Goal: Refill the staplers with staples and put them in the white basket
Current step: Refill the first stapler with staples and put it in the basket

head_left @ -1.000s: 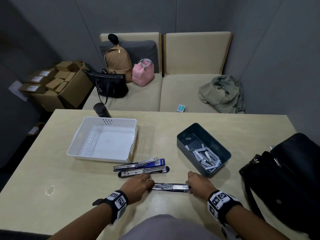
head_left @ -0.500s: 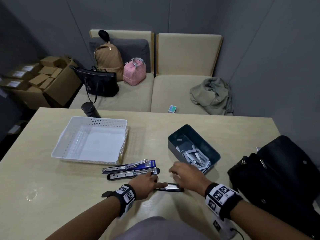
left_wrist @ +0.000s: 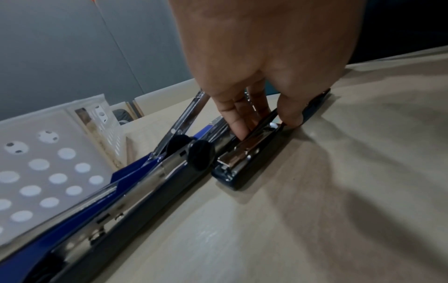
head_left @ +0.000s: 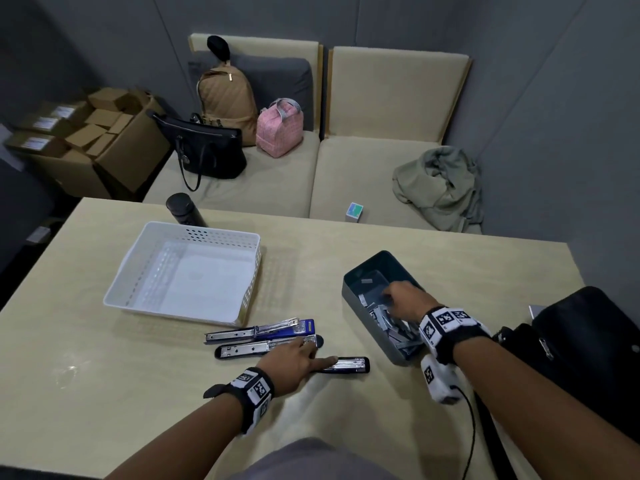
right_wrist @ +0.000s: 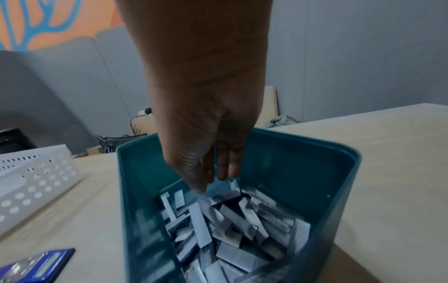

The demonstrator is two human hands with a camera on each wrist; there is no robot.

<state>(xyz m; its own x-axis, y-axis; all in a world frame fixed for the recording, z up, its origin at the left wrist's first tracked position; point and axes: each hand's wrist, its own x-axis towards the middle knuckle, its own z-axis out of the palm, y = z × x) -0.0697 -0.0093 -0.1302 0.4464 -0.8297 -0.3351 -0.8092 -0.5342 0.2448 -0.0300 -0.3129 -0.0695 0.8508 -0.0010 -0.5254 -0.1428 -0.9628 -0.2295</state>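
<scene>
Head view: pale wooden table (head_left: 398,247), beige sofa (head_left: 263,181) behind, grey walls (head_left: 554,98); left hand (head_left: 294,358) pinching black stapler (head_left: 349,364); right hand (head_left: 405,299) fingers loose over staples (right_wrist: 230,226).

The right hand (right_wrist: 206,153) reaches down into the teal bin (right_wrist: 303,172), fingers (right_wrist: 227,168) pointing downward and loosely together, their tips just above the staple strips (right_wrist: 232,226) heaped in the bin's near half. No strip is plainly held. The bin stands on the pale worktop (right_wrist: 387,153). Left of the bin sits the white basket (right_wrist: 34,180) with its perforated wall. Near the bin's lower left corner, a blue stapler (right_wrist: 41,266) end shows, blurred.
</scene>
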